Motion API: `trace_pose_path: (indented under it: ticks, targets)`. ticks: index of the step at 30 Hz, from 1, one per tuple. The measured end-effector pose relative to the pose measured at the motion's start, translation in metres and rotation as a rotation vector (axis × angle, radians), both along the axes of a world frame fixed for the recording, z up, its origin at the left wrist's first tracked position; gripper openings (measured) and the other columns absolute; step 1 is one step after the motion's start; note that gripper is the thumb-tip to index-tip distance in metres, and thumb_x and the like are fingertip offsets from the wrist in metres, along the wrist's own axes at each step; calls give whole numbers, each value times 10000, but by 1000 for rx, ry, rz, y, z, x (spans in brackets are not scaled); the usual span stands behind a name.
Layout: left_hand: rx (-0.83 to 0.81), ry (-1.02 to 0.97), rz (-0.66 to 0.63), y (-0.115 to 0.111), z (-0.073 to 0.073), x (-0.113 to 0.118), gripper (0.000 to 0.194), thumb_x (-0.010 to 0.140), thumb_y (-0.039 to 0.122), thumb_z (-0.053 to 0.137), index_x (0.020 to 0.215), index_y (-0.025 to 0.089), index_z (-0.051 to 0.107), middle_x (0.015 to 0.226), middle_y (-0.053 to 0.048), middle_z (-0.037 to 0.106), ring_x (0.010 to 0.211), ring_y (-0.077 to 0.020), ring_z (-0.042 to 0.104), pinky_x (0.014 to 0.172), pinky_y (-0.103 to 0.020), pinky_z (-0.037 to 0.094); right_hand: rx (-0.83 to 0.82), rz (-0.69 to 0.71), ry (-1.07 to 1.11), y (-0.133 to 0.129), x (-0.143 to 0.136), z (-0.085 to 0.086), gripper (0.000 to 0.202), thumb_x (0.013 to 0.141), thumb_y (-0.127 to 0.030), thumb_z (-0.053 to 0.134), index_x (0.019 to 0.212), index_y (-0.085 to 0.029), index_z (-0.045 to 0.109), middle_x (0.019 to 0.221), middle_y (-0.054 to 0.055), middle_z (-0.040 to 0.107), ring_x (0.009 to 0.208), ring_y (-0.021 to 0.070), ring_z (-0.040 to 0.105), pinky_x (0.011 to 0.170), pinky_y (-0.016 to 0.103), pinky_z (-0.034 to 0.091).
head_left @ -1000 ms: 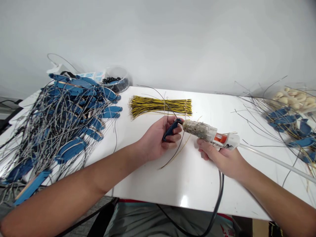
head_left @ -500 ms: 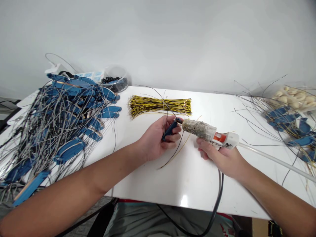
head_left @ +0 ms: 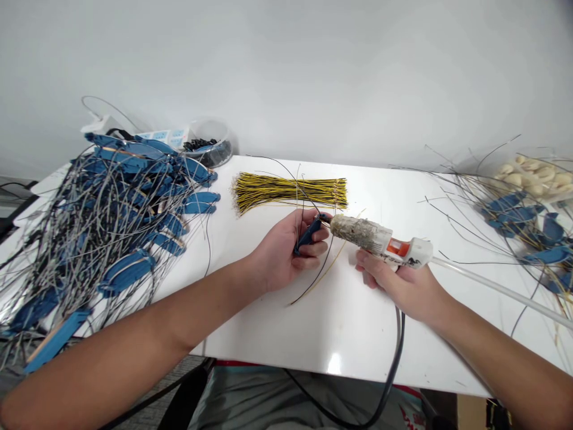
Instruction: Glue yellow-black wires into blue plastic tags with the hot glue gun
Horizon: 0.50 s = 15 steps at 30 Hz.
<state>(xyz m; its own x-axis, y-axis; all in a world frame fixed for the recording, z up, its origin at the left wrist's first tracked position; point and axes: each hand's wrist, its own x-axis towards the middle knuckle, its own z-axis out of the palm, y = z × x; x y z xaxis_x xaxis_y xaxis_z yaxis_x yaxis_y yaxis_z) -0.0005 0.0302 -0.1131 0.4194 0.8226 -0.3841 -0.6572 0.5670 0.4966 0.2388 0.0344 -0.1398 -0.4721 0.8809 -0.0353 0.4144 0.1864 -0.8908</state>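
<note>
My left hand [head_left: 290, 248] grips a small blue piece [head_left: 308, 237] with thin wires sticking out of it, above the middle of the table. My right hand [head_left: 398, 283] is wrapped round the handle of a glue gun [head_left: 362, 234], whose body is crusted near the front. The gun's nozzle points left and meets the upper end of the blue piece; whether they touch is too small to tell. Behind my left hand lies a bundle of yellow and black wires [head_left: 290, 192].
A large heap of blue pieces with wires [head_left: 125, 275] covers the left of the white table [head_left: 268, 334]. Behind it stands a clear round container [head_left: 215, 143]. More blue pieces [head_left: 514, 215] and cream-coloured parts [head_left: 541, 176] lie at the right. A black cable [head_left: 398, 358] hangs from the gun.
</note>
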Motion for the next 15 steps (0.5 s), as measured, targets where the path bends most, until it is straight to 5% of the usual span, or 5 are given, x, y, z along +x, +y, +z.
trace_pose_path:
  ticks: [15]
  targets:
    - [-12, 28, -3, 0, 2, 0, 156, 963, 262, 533, 854, 153, 506, 731, 42, 311, 494, -53, 203, 344, -119, 130, -39, 12, 95, -1, 2, -1, 410, 1043, -565, 586, 887, -191, 645, 748, 30, 634, 626, 144, 622, 596, 284, 536]
